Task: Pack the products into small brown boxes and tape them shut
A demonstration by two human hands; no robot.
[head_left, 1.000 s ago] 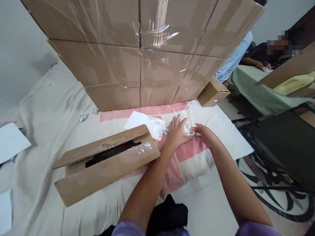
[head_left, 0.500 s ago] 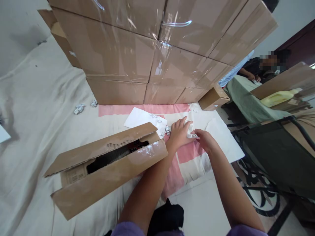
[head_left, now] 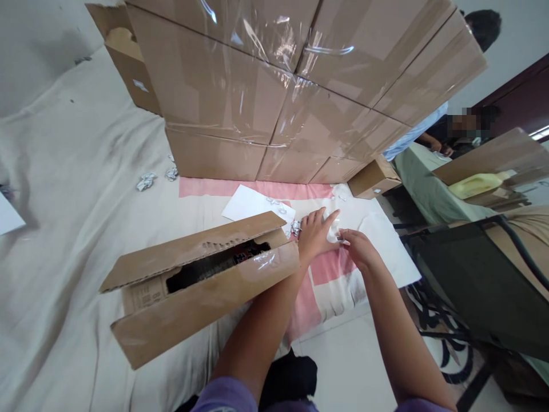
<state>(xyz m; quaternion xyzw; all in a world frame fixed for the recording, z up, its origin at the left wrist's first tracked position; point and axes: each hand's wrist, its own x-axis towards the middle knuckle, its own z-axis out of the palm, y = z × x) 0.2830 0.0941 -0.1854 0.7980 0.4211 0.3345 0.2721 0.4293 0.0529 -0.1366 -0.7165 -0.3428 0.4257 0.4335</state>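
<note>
My left hand (head_left: pixel 316 232) rests on the cloth with its thumb and fingers curved round a white, paper-like thing (head_left: pixel 333 228), whose exact kind I cannot make out. At the near right edge of that thing, my right hand (head_left: pixel 359 246) pinches a small pale piece (head_left: pixel 340 237) with a dark outline, much like a label. Just left of my left hand lies a crumpled grey-white scrap (head_left: pixel 295 228). Behind it is a white sheet (head_left: pixel 240 203) with small outlined pieces on it. An open-topped cardboard box (head_left: pixel 206 303) stands left of my forearm.
Tape-wrapped cardboard boxes (head_left: pixel 223 103) are stacked behind my hands, with a small box (head_left: pixel 374 177) at their right end. More crumpled scraps (head_left: pixel 146 182) lie to the left. A white sheet (head_left: pixel 392 252) is at the right, by a dark chair (head_left: pixel 467 269). Another person (head_left: pixel 446 134) sits beyond.
The view has shifted slightly, so the boxes appear further right. My right fingers have moved slightly at the edge of the white thing; my left hand stays on it.
</note>
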